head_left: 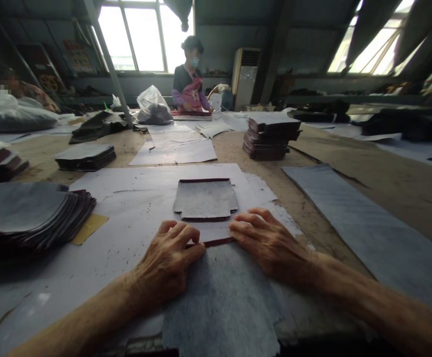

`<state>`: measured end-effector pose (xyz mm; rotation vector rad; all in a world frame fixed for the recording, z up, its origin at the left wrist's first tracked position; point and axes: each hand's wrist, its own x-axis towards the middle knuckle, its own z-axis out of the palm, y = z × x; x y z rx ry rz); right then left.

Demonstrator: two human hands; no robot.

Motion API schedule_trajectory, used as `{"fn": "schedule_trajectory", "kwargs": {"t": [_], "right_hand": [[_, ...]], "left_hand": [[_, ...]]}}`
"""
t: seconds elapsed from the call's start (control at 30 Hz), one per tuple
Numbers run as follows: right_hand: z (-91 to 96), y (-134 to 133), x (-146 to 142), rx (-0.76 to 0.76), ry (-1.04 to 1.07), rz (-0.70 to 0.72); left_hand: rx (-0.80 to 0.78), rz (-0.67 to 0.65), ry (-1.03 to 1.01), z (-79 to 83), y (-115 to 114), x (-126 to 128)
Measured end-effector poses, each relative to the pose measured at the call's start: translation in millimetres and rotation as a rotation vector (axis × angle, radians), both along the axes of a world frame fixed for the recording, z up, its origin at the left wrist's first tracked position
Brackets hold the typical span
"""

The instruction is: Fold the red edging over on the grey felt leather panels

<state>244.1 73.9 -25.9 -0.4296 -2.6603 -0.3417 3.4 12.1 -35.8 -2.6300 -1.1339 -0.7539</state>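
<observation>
A large grey-backed sheet piece [227,297] lies in front of me, its far edge turned over to show a dark red strip [218,242]. At the strip's left end, my left hand [175,255] has its fingers curled and its thumb pressed along the fold. My right hand [262,240] holds the right end, with fingers together and bent; its thumb is hidden. Just beyond my hands lies a smaller stack of grey-backed pieces [205,198] with notched corners and a dark red far edge, touched by neither hand.
White paper [127,213] covers the table here. A tall stack of grey-backed pieces [19,208] stands left, and another stack [270,139] behind right. A long grey sheet [368,228] lies on the right. Across the table, a person in a pink apron [191,91] works.
</observation>
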Motion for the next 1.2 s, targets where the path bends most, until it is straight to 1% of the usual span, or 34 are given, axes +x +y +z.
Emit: {"fn": "schedule_trajectory", "kwargs": {"t": [0.07, 0.13, 0.17, 0.23, 0.33, 0.4, 0.43, 0.5, 0.57, 0.63, 0.67, 0.7, 0.77, 0.83, 0.87, 0.97, 1.07, 1.2], "right_hand": [[-0.5, -5, 9, 0.056, 0.139, -0.134], [0.4, -12, 16, 0.092, 0.208, -0.228], [0.8, -16, 19, 0.101, 0.218, -0.236], [0.1, -22, 21, 0.092, 0.209, -0.188], [-5.3, -27, 20, 0.012, 0.158, -0.1], [-9.8, -27, 19, -0.059, 0.118, -0.118], [-11.7, -26, 18, -0.085, 0.104, -0.14], [-14.1, -26, 18, -0.117, 0.088, -0.177], [-15.0, -26, 18, -0.122, 0.084, -0.192], [-14.8, -26, 19, -0.117, 0.082, -0.194], [-14.6, -26, 18, -0.114, 0.081, -0.193], [-14.4, -26, 18, -0.112, 0.078, -0.191], [-14.2, -25, 18, -0.108, 0.073, -0.189], [-14.4, -25, 18, -0.098, 0.078, -0.196], [-14.7, -26, 18, -0.093, 0.083, -0.203], [-16.0, -26, 18, -0.083, 0.112, -0.219], [-17.3, -27, 19, -0.096, 0.133, -0.218], [-19.0, -27, 20, -0.092, 0.203, -0.198]], "left_hand": [[0.013, 0.007, -0.015, 0.0, 0, 0], [0.015, -0.002, -0.016, 0.1, 1, 0], [0.013, -0.01, -0.013, 0.4, 1, -1], [0.008, -0.027, -0.003, 1.2, 1, -1], [-0.017, -0.042, -0.001, 3.3, 0, -1], [-0.091, -0.038, -0.014, 4.7, 1, -2], [-0.156, -0.028, -0.037, 5.2, 2, -4], [-0.345, 0.016, -0.158, 5.5, 5, -12], [-0.487, 0.104, -0.404, 5.6, 10, -22], [-0.499, 0.199, -0.63, 7.1, 15, -29], [-0.469, 0.23, -0.671, 8.7, 16, -29], [-0.435, 0.24, -0.653, 10.9, 17, -26], [-0.389, 0.199, -0.5, 15.6, 17, -11], [-0.348, 0.136, -0.332, 18.8, 18, 14], [-0.332, 0.124, -0.265, 19.2, 19, 27], [-0.316, 0.163, -0.124, 15.1, 23, 58], [-0.277, 0.168, -0.101, 6.6, 27, 69], [-0.247, 0.104, -0.144, -1.7, 26, 67]]}}
